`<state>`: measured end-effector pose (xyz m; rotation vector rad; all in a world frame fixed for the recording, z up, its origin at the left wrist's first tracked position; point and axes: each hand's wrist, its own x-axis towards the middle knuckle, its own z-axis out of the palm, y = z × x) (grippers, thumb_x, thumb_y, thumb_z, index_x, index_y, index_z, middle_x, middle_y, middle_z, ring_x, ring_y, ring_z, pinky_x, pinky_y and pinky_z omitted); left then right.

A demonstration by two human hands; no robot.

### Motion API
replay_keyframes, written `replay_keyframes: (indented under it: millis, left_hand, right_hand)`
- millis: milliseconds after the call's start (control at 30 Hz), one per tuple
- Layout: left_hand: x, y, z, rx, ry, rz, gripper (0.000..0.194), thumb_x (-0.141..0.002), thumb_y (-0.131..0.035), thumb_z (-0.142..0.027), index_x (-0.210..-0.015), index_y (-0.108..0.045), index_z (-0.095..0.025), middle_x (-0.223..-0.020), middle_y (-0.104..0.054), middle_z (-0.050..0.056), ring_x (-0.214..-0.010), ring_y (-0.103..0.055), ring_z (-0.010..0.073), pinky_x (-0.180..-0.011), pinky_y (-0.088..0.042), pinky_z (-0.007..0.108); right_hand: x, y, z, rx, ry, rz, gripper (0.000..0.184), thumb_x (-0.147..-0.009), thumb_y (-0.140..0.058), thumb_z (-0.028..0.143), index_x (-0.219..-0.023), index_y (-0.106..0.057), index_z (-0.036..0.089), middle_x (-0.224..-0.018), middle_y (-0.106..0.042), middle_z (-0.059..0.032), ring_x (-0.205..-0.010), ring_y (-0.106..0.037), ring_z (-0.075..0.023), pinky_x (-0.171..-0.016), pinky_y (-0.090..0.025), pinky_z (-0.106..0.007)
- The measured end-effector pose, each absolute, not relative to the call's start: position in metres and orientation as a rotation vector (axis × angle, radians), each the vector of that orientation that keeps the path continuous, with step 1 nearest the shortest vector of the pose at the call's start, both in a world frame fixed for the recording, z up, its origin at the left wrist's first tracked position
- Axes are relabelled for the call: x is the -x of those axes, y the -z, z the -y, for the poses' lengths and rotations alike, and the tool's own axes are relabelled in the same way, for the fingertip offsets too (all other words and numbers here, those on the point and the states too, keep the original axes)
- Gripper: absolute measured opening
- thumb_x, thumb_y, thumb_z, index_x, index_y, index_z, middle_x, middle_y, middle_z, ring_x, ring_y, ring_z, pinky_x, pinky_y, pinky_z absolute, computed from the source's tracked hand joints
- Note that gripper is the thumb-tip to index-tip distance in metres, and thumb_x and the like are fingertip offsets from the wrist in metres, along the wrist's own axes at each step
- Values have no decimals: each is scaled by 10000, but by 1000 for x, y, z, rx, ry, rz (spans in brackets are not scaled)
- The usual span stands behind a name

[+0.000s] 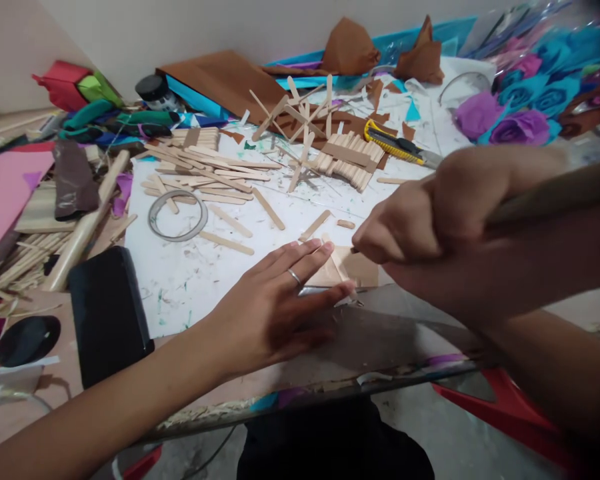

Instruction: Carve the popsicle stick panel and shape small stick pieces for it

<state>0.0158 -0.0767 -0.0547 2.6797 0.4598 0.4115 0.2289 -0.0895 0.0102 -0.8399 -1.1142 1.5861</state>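
My left hand, a ring on one finger, lies with fingers stretched out over a popsicle stick on a small piece of brown cardboard. Its fingertips press on the stick near the table's front edge. Just to the right, my right hand is closed in a fist. A broad, blurred brownish thing shows at that fist and runs off to the right; I cannot make out its kind. A short stick piece and a popsicle stick lie just beyond my fingers.
Loose popsicle sticks, crossed sticks and a bundled stack lie on white paper. A yellow cutter, a tape roll, a phone and pliers surround the spot. Paper flowers stand back right.
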Motion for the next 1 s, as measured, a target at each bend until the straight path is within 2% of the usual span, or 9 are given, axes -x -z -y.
replay_keyframes:
  millis: [133, 300, 500, 800, 1000]
  left_hand:
    - [-18, 53, 77, -2693, -343, -491, 531, -971, -644, -504, -1453, -613, -284, -1607, -438, 136, -1483, -395, 373, -1202, -388, 576]
    - [-19, 54, 78, -2721, -328, -496, 556, -973, -636, -512, -1479, -590, -288, -1615, -418, 145, -1495, -378, 382, -1212, -375, 579]
    - [-18, 57, 78, -2707, -316, -491, 567, -982, -624, -512, -1497, -574, -280, -1656, -365, 158, -1540, -332, 391, -1258, -304, 596]
    - [-18, 57, 77, -2690, -376, -489, 568, -974, -638, -513, -1495, -570, -296, -1630, -405, 138, -1507, -379, 376, -1230, -359, 604]
    - [-16, 67, 80, -2836, -527, -528, 631, -926, -646, -623, -1492, -565, -357, -1465, -478, 139, -1440, -401, 413, -1206, -326, 680]
  right_hand:
    - [-225, 4, 89, 689, -1547, 1077, 652, -818, -688, 582, -441, -312, 206, -400, -249, 49, -402, -221, -83, -438, -231, -289]
    - [-222, 22, 85, 611, -1577, 1083, 610, -828, -681, 556, -475, -319, 215, -421, -242, 45, -402, -214, -91, -395, -231, -288]
    - [-234, 14, 83, 622, -1678, 1212, 554, -902, -596, 524, -514, -345, 218, -464, -303, 36, -454, -262, -104, -475, -324, -300]
    - [-232, 11, 81, 690, -1651, 1195, 587, -880, -605, 565, -503, -320, 216, -444, -269, 45, -458, -250, -96, -501, -324, -304]
    - [-236, 3, 82, 724, -1594, 1211, 615, -894, -610, 578, -487, -328, 214, -445, -258, 46, -439, -261, -94, -482, -310, -303]
